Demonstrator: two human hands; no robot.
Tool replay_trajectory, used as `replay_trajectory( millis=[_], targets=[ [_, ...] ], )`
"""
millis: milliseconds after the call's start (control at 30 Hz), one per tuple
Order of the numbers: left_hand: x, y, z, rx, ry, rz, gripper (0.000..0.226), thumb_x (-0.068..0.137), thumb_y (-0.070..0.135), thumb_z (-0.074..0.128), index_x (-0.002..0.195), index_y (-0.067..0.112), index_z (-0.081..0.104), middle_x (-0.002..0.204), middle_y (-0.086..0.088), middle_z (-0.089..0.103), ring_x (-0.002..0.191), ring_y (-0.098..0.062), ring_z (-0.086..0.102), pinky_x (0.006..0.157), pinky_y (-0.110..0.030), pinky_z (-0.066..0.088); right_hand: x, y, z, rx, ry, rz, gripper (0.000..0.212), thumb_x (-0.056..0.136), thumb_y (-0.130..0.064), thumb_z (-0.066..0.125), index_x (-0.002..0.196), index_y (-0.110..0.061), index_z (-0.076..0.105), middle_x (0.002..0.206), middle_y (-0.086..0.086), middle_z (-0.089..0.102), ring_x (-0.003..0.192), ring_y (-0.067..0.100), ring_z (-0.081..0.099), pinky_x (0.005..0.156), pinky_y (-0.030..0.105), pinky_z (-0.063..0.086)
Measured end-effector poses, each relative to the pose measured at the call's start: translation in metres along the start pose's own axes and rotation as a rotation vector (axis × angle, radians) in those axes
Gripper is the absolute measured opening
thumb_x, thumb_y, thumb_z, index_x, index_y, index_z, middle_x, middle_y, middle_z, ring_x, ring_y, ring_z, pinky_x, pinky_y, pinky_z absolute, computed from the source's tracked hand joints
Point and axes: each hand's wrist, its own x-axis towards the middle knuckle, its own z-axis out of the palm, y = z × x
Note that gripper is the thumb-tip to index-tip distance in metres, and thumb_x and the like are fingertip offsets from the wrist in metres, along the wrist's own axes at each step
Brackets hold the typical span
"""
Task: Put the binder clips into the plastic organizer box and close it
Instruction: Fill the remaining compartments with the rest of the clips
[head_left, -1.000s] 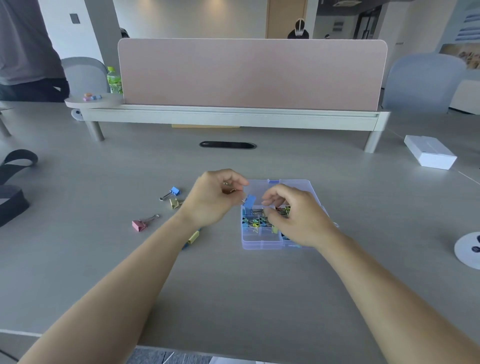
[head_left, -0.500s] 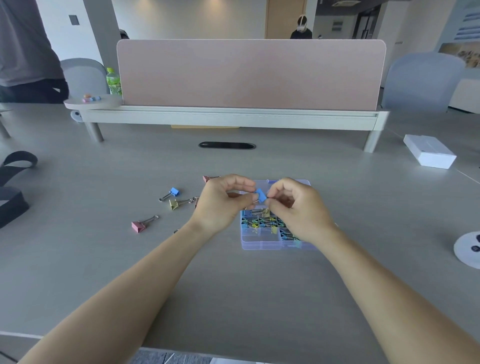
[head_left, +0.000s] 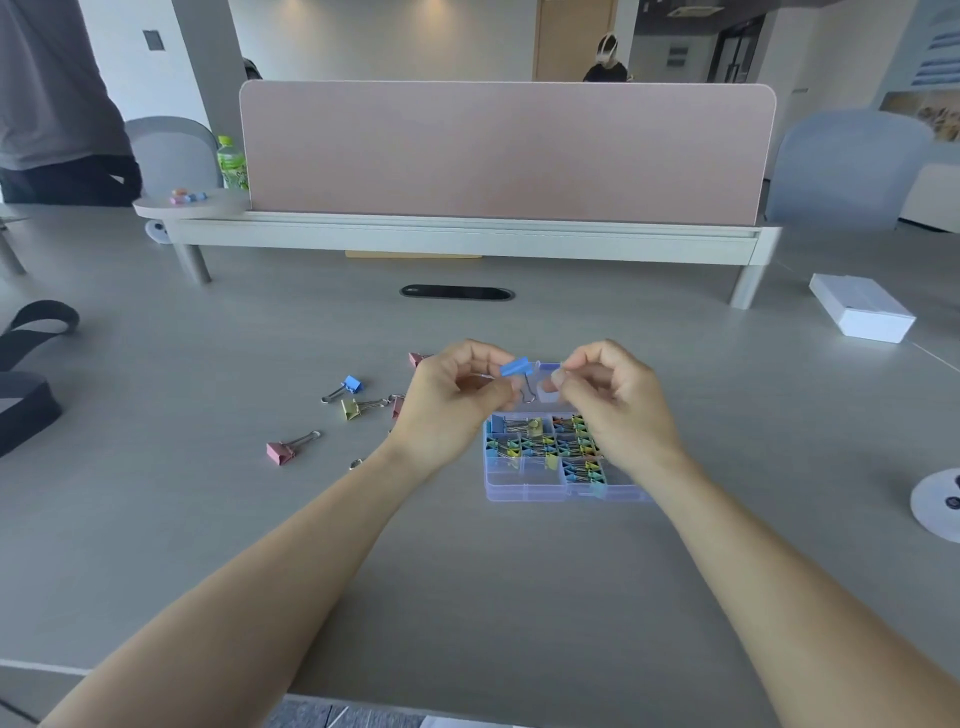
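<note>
A small blue binder clip (head_left: 516, 368) is pinched by the left hand (head_left: 457, 400) above the clear plastic organizer box (head_left: 524, 491); the right hand (head_left: 618, 405) is curled just beside it, its grip impossible to tell.

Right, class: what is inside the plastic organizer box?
The plastic organizer box holds many small coloured binder clips in its compartments. The right hand covers its right side, so what lies there cannot be seen.
</note>
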Motion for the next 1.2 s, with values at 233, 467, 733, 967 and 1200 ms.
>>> replay_trajectory(
  millis=[233, 467, 733, 967, 1200],
  targets=[
    [-0.002, -0.001, 0.005, -0.211, 0.099, -0.027, 0.011, 0.087, -0.003, 0.064, 0.086, 0.006, 0.057, 0.077, -0.007, 0.07, 0.071, -0.016, 0.07, 0.071, -0.024, 0.055, -0.001, 0.003, 0.006, -0.028, -0.074, -0.006, 0.006, 0.087, -0.009, 0.069, 0.083, -0.013, 0.066, 0.071, -0.004, 0.066, 0.054, 0.0, 0.052, 0.055, 0.011, 0.04],
    [-0.005, -0.002, 0.008, -0.249, 0.006, -0.088, 0.013, 0.088, -0.003, 0.062, 0.097, -0.007, 0.053, 0.081, -0.015, 0.068, 0.076, -0.021, 0.072, 0.071, -0.027, 0.057, 0.002, 0.002, 0.001, 0.151, -0.068, 0.094, 0.017, 0.088, -0.007, 0.065, 0.078, -0.02, 0.064, 0.066, -0.011, 0.066, 0.063, 0.008, 0.058, 0.072, 0.028, 0.05],
    [-0.003, -0.005, 0.007, -0.154, 0.047, -0.105, 0.019, 0.083, 0.004, 0.071, 0.089, 0.001, 0.052, 0.078, -0.011, 0.066, 0.076, -0.025, 0.072, 0.071, -0.03, 0.058, 0.005, 0.004, -0.001, 0.046, -0.091, 0.16, 0.013, 0.091, -0.011, 0.063, 0.081, -0.019, 0.067, 0.069, -0.005, 0.065, 0.064, 0.012, 0.056, 0.069, 0.028, 0.05],
    [0.003, -0.021, -0.01, 0.635, -0.042, 0.152, 0.039, 0.08, 0.031, 0.075, 0.112, 0.022, 0.055, 0.102, 0.008, 0.06, 0.101, -0.006, 0.055, 0.084, -0.016, 0.04, 0.02, 0.015, -0.04, -0.43, 0.143, 0.145, 0.02, 0.096, -0.011, 0.048, 0.089, -0.02, 0.063, 0.083, -0.003, 0.065, 0.062, 0.011, 0.054, 0.053, 0.021, 0.042],
    [0.001, -0.024, -0.016, 0.76, -0.25, 0.13, 0.056, 0.077, 0.025, 0.062, 0.129, 0.029, 0.042, 0.116, 0.009, 0.047, 0.12, -0.017, 0.04, 0.102, -0.035, 0.035, 0.021, 0.032, -0.039, -0.778, 0.056, 0.149, 0.022, 0.093, -0.009, 0.037, 0.099, -0.018, 0.056, 0.083, 0.004, 0.061, 0.07, 0.026, 0.056, 0.062, 0.032, 0.044]
  ],
)
